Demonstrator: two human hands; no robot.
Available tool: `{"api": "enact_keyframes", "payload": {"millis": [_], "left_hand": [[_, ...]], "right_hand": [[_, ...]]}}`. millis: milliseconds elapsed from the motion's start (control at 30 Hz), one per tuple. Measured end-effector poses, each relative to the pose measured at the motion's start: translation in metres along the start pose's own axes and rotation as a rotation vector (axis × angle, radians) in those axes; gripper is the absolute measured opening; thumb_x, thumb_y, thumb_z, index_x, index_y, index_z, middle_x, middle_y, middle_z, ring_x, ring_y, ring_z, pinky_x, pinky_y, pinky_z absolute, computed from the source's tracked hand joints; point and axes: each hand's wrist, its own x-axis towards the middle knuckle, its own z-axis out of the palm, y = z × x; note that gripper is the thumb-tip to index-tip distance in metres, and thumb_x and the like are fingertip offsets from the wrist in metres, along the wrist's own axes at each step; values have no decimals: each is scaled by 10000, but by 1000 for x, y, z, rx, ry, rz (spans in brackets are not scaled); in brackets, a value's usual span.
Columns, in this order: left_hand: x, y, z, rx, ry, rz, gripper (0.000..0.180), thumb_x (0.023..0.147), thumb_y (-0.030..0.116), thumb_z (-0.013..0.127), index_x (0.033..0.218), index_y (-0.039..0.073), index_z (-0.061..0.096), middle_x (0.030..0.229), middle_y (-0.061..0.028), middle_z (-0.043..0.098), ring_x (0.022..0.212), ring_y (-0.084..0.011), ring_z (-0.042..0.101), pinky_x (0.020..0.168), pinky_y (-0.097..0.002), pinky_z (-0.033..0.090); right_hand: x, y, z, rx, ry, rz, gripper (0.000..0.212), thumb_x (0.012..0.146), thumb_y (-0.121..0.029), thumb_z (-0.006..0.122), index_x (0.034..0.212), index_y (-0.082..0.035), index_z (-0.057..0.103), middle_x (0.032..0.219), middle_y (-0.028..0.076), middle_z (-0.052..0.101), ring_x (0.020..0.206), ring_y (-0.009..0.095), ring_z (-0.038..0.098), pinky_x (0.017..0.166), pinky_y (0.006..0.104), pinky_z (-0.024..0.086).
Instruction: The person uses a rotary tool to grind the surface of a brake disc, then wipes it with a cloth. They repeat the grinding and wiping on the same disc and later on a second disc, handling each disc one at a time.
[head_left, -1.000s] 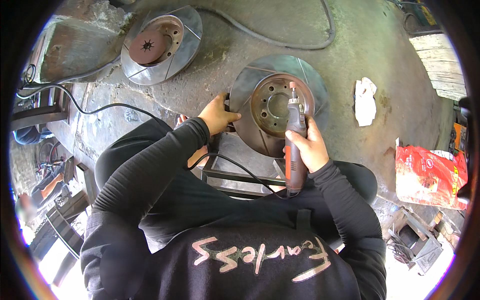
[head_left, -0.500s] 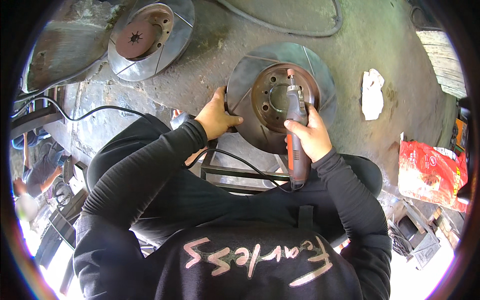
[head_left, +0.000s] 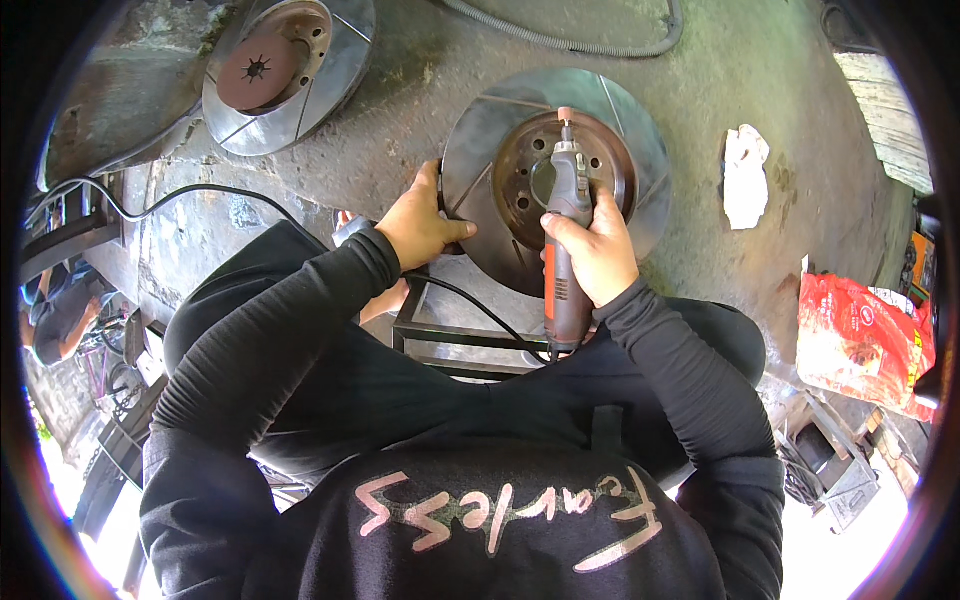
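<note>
Brake disc (head_left: 523,172) lies face-up at the upper centre of the head view, its slotted ring tilted a little around a rusty, drilled hub. It looks like solid metal, so I judge it heavy and fully stiff, unlikely to flex; the smooth outer face could be slippery, and the slot edges may feel sharp. The left hand (head_left: 418,228) grips the disc's left edge, thumb on the face, the other fingers partly hidden at the rim, which seems a sound place to hold it; lifting would call for both hands on opposite sides of the rim. The right hand (head_left: 603,250) is wrapped around a red-and-grey rotary tool (head_left: 568,285), which lies across the hub in the picture, its small pinkish tip (head_left: 565,114) near the hub's upper edge; whether the tip touches metal I cannot tell. The tool appears lighter, its slim body best held as here, thumb over the top.
</note>
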Motion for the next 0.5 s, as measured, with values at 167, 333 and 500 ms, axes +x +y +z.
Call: {"api": "enact_keyframes", "payload": {"millis": [167, 333, 500], "left_hand": [[4, -11, 1, 8, -2, 1, 919, 747, 112, 777, 1427, -75, 189, 1165, -289, 574, 1074, -326, 597, 906, -356, 473], [1, 3, -2, 21, -35, -70, 944, 740, 129, 785, 1434, -74, 178, 1169, -300, 571, 1077, -335, 595, 913, -357, 469], [1, -2, -2, 11, -32, -70, 945, 738, 131, 786, 1433, -74, 181, 1181, -306, 565, 1092, -341, 592, 919, -359, 469]], "right_hand": [[1, 3, 2, 49, -9, 6, 451, 819, -52, 666, 1200, -18, 426, 936, 64, 566, 715, 147, 593, 598, 319, 523], [2, 1, 2, 36, -9, 11, 451, 822, -54, 662, 1206, -21, 427, 938, 62, 567, 713, 146, 594, 591, 318, 526], [-4, 0, 7, -22, -63, -12, 408, 831, -84, 646, 1167, -45, 417, 854, 74, 561, 622, 169, 594, 526, 330, 519]]}}
